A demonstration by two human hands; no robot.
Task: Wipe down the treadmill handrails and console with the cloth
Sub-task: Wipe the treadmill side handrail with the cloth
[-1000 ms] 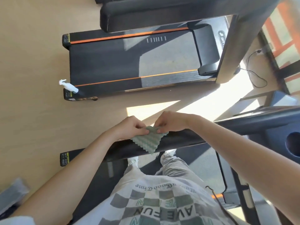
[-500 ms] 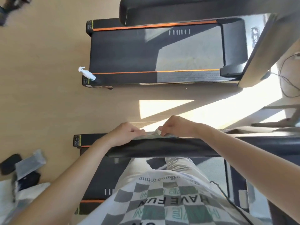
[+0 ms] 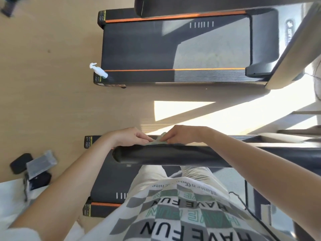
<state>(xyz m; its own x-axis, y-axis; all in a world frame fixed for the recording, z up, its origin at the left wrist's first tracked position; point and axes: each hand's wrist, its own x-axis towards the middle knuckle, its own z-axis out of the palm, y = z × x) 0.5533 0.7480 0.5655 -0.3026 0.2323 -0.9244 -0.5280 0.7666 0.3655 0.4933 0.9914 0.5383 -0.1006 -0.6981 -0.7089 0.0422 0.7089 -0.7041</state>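
Note:
A black padded handrail (image 3: 156,154) of the treadmill I stand on runs across the middle of the head view. A pale green cloth (image 3: 159,140) lies bunched on the rail's far edge, only a small strip of it showing. My left hand (image 3: 129,136) pinches the cloth's left end. My right hand (image 3: 182,133) pinches its right end. The fingertips of both hands almost meet over the cloth. The console is out of view to the right.
A second treadmill (image 3: 173,49) lies on the wooden floor ahead, with a white spray bottle (image 3: 98,70) at its near left corner. Dark pouches and a grey packet (image 3: 40,163) lie on the floor at left. A cable (image 3: 243,202) hangs by my shirt.
The cloth, which hung over the rail's near side a second ago, now lies gathered on the far edge. Both hands stay on it. The view has tilted further down.

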